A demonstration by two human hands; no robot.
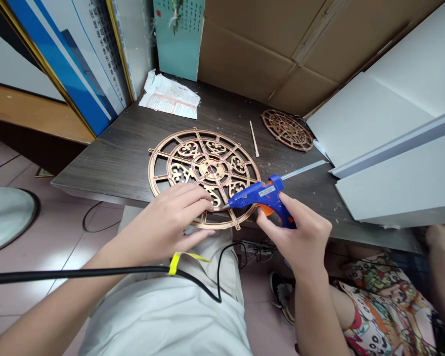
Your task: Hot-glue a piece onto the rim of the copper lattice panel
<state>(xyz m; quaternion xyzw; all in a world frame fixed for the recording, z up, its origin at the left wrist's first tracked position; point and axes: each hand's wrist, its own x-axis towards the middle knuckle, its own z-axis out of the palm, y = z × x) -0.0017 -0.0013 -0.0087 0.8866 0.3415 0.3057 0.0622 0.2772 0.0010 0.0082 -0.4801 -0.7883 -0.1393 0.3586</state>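
My right hand [300, 230] is wrapped round the handle of a blue hot glue gun [254, 194] with an orange trigger. A clear glue stick [304, 169] juts from its back end. The metal nozzle meets a ring on the near side of a round wooden openwork panel [212, 169], which has scrollwork and reddish lines. Part of the panel overhangs the table's front edge. My left hand [178, 213] grips the panel's near left side, fingers on top and thumb beneath, with fingertips close to the nozzle. The hand covers part of the rim.
A smaller round openwork panel [287, 129] lies at the back right of the dark table [118, 153]. Near it is a thin stick [254, 138]. Crumpled paper [170, 96] rests at the back left. White boxes [389, 113] flank the right. A black cable [96, 272] crosses in front; another person sits at right.
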